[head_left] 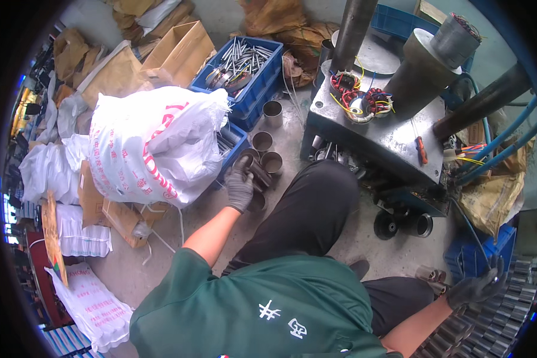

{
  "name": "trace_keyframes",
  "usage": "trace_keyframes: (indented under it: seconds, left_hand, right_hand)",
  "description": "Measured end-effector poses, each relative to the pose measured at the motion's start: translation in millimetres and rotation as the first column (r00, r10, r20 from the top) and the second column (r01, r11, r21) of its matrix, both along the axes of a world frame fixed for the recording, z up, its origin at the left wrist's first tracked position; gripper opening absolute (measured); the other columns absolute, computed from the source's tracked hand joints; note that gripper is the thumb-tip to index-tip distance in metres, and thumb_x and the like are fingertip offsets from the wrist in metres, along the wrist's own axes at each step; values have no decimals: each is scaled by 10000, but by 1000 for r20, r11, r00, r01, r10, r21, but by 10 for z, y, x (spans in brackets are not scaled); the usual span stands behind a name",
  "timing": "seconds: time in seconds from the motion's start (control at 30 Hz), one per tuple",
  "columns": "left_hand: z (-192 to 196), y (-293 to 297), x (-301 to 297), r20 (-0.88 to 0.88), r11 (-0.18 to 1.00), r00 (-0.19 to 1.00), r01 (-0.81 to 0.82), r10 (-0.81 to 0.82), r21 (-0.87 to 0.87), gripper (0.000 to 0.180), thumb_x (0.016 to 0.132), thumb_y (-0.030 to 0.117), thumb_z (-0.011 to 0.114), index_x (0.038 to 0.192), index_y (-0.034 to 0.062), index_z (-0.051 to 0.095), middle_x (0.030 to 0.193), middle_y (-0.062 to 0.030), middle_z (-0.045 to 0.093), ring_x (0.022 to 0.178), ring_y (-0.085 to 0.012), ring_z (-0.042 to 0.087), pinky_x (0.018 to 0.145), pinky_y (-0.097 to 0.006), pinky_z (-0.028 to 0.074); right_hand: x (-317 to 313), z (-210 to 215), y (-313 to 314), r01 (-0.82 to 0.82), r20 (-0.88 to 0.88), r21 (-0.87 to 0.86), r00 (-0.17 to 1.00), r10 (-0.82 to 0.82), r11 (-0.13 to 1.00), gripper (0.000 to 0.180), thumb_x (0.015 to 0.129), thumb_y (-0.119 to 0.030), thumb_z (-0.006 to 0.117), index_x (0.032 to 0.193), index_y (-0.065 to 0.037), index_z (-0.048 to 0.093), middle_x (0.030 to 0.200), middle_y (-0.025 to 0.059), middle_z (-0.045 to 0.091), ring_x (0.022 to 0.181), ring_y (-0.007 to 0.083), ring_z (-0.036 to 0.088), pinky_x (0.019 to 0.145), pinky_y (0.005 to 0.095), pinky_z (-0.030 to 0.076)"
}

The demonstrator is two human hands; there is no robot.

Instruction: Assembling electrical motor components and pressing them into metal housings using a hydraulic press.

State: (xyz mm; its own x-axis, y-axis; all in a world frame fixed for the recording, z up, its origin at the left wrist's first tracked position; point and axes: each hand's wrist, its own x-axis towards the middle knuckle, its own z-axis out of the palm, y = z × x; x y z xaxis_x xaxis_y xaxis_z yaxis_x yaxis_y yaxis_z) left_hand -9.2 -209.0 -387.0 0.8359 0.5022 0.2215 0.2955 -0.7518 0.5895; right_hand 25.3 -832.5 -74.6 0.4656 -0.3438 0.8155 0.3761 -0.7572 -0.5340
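My left hand, in a dark grey glove, is wrapped round a short metal tube, which it holds tilted. More such tubes stand upright on the floor close by, among them an open-topped one farther off and another nearer. Over on the right, my gloved right hand has its fingers apart and nothing visible in it. It is beside rows of stacked dark metal cylinders, some hidden under that forearm.
Ahead stands a steel press table with wire-wound motor coils and an orange-handled screwdriver on it. Blue crates hold metal shafts. A large white sack sits at the left. Blue hoses hang at the right.
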Motion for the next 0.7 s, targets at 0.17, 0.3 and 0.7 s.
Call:
trace_keyframes:
  seconds: [0.17, 0.3, 0.7]
  left_hand:
    - [757, -34, 382, 333, 688, 937, 175, 102, -705, 590, 898, -89, 641, 1451, 97, 549, 1109, -8, 645, 992, -131, 599, 927, -271, 504]
    - [1524, -14, 536, 505, 571, 856, 364, 107, -736, 465, 952, -64, 607, 1398, 61, 560, 1169, -51, 641, 1049, -126, 610, 952, -278, 514]
    - [2700, -1756, 1824, 509, -758, 861, 323, -14, -566, 816, 893, 530, 739, 1508, 109, 408, 1491, -144, 518, 1367, -339, 527, 1117, -559, 448]
  right_hand:
    - [380, -14, -733, -104, 350, -131, 926, 144, 986, 502, 1104, -293, 467, 1431, 77, 377, 1369, 313, 527, 1198, 470, 629, 930, 560, 625]
    - [470, -52, -768, -83, 331, -50, 939, 95, 995, 583, 1092, -379, 484, 1454, 63, 365, 1390, 311, 504, 1209, 479, 624, 907, 548, 637]
    - [500, 121, -451, -2, 437, -14, 899, 8, 1000, 361, 1092, -86, 478, 1438, 9, 432, 1263, 243, 589, 975, 334, 683, 841, 447, 646]
